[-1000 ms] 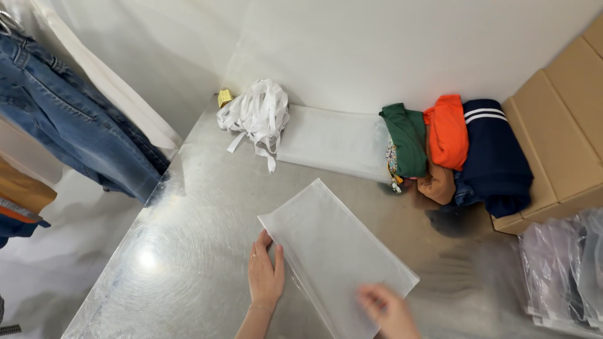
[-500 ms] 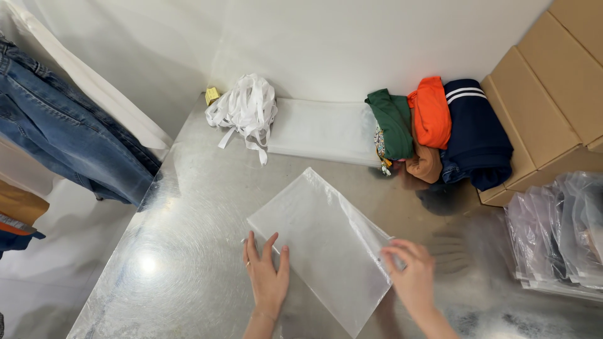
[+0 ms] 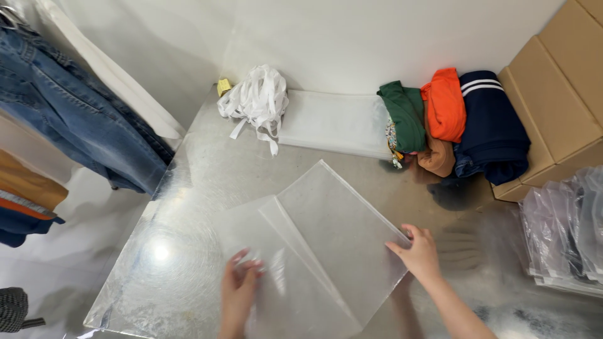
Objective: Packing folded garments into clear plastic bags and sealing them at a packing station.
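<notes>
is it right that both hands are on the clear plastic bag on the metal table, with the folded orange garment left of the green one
Not quite. In the head view the orange garment lies right of the green one. Both the left hand and right hand do touch the clear plastic bag on the metal table.

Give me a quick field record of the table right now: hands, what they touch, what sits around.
left hand: blurred, on the near flap of the clear plastic bag
right hand: fingers at the bag's right edge
surface: shiny metal table
back wall: white straps bundle, flat stack of bags
back right: folded clothes, cardboard boxes
left: hanging jeans
</notes>
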